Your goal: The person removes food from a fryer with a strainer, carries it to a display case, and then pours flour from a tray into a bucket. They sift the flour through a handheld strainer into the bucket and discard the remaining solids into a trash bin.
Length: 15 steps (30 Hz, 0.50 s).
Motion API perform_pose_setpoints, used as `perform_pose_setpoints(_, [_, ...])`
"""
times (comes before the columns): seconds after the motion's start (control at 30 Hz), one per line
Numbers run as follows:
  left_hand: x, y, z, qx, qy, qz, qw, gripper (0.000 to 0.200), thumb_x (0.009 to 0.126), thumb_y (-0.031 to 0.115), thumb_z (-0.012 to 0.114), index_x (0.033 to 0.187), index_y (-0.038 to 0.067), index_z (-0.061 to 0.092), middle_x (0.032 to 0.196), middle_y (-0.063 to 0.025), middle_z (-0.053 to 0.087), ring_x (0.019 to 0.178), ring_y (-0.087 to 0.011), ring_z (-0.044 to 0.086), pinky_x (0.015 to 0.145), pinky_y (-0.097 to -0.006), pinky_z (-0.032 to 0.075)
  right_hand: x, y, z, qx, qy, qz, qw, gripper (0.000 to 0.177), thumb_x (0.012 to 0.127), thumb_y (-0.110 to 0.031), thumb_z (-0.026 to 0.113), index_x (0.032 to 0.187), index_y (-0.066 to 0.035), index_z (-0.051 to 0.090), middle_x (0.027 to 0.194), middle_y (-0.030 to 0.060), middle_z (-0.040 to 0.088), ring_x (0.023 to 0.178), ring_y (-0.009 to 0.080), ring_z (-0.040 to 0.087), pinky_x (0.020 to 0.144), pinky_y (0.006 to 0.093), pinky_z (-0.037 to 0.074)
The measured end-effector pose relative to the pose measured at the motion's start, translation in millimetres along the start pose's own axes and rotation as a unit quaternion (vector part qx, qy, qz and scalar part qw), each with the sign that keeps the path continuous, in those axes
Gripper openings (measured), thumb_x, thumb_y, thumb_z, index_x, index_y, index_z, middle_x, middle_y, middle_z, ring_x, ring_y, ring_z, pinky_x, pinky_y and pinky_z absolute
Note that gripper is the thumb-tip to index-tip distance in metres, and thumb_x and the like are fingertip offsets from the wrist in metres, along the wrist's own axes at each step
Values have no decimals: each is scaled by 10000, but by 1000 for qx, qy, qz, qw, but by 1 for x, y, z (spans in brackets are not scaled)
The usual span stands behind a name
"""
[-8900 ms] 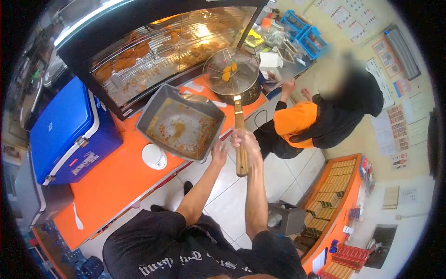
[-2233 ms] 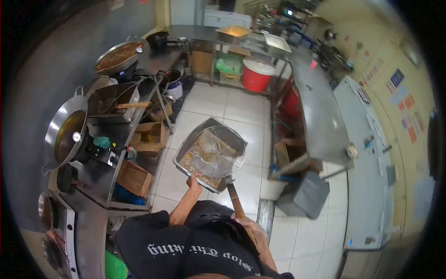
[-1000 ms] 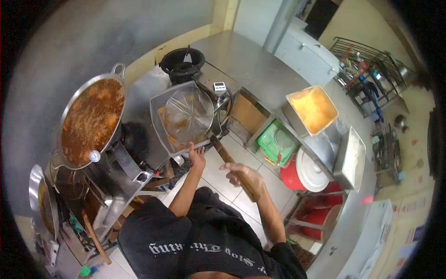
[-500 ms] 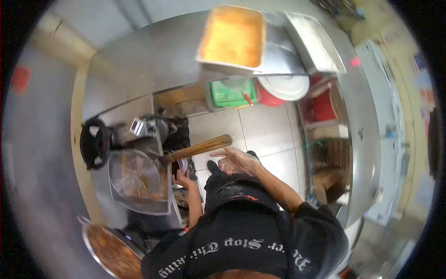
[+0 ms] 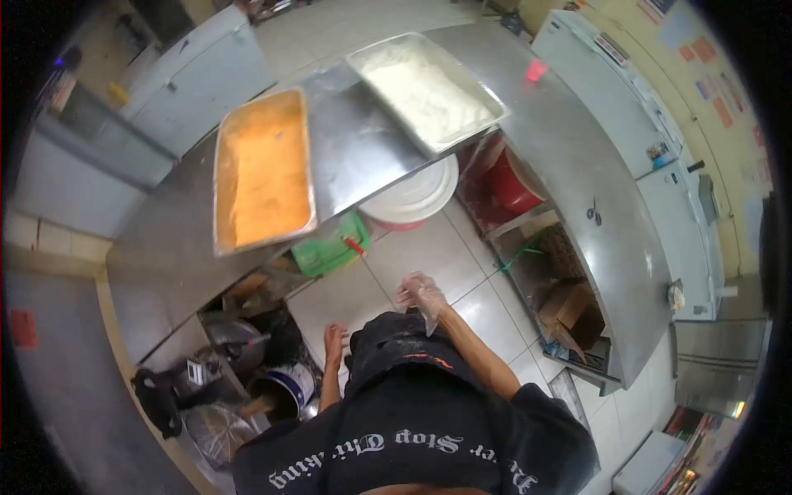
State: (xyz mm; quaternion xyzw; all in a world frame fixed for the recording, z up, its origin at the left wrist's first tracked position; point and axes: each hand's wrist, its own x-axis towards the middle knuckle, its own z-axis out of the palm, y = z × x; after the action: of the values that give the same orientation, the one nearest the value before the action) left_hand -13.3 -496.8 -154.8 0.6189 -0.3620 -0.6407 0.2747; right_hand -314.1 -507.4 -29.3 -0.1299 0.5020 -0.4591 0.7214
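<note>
My left hand (image 5: 334, 340) hangs low at the left side of my body, empty, with its fingers apart. In front of my waist, over the tiled floor, is my right hand (image 5: 421, 294), covered by a clear, loose plastic glove; its fingers are slightly bent and apart, with nothing seen in them. Neither hand touches anything. Ahead on the steel counter (image 5: 346, 169) stand a metal tray of orange powder (image 5: 268, 173) and a metal tray of white powder (image 5: 425, 95).
Below the counter are a green container (image 5: 330, 246), a white lid (image 5: 417, 194) and a red tub (image 5: 511, 181). A dark pot (image 5: 280, 392) and a round wire strainer (image 5: 216, 433) are at lower left. Cardboard boxes (image 5: 569, 309) fill a right shelf; scissors (image 5: 594, 213) lie above.
The view has turned right, so both trays appear further left. The right hand is no longer beside the wooden handle, and the fryer area has shifted to the lower left.
</note>
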Motion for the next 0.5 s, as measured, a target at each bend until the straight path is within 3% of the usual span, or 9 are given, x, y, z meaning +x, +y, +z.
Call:
perform_pose_setpoints(0.07, [53,35,71,36,-114,13,993,435,840,313,484,1186,59,416,1056,-99,538,949,-204,529,742,-327,431,25,0,-57,133,2,-225,965,338,797,-231,580,1052,-43,460,922,132,559,862,238,545,692,351,473])
perform_pose_setpoints(0.1, [57,79,113,86,-181,69,977,410,847,304,480,1169,54,437,1057,-100,540,966,-198,520,757,-317,427,38,-7,-74,143,9,-226,963,338,797,-231,580,1052,-43,460,922,132,559,862,238,545,692,351,473])
perform_pose_setpoints(0.17, [33,166,194,160,-300,150,928,327,855,270,477,1089,41,492,1025,-102,547,961,-195,517,773,-306,419,58,-39,-113,-278,174,-284,901,603,737,-345,651,1133,-22,331,1125,169,418,1009,286,484,754,362,466])
perform_pose_setpoints(0.27, [25,225,277,233,-424,250,839,222,850,212,492,946,16,533,925,-97,548,881,-198,525,757,-306,411,51,-114,-93,-234,350,-254,871,714,754,-350,628,1251,21,275,1185,201,424,1113,291,388,917,390,334])
perform_pose_setpoints(0.33, [27,246,307,281,-487,311,766,184,842,179,506,866,0,539,858,-92,544,824,-196,526,740,-308,406,62,-129,-123,-269,363,-232,861,648,786,-411,572,1194,37,345,1226,210,377,1143,306,369,919,387,333])
perform_pose_setpoints(0.37, [28,255,317,253,-510,307,763,177,835,171,514,826,-4,538,850,-101,541,814,-206,525,736,-310,405,56,-141,-137,7,262,-174,949,588,803,-421,538,1152,25,379,1185,208,417,1129,304,394,899,389,352])
perform_pose_setpoints(0.4, [33,262,325,225,-529,303,760,177,828,163,521,786,-8,537,843,-111,538,804,-216,525,733,-312,404,54,-151,-152,283,133,-100,945,538,820,-431,504,1109,13,412,1144,207,457,1115,301,420,879,390,371])
perform_pose_setpoints(0.47, [66,270,332,227,-459,360,780,181,819,174,539,800,-6,540,819,-99,537,797,-198,526,730,-316,408,56,-152,-177,249,145,-177,941,478,829,-417,489,1068,-8,426,1074,187,500,1051,294,471,845,385,396])
perform_pose_setpoints(0.5, [82,281,332,227,-337,355,842,191,822,191,541,842,2,533,837,-86,532,806,-189,525,706,-305,420,57,-153,-191,212,159,-253,931,420,837,-402,475,1027,-30,440,1004,167,543,988,288,523,810,379,420])
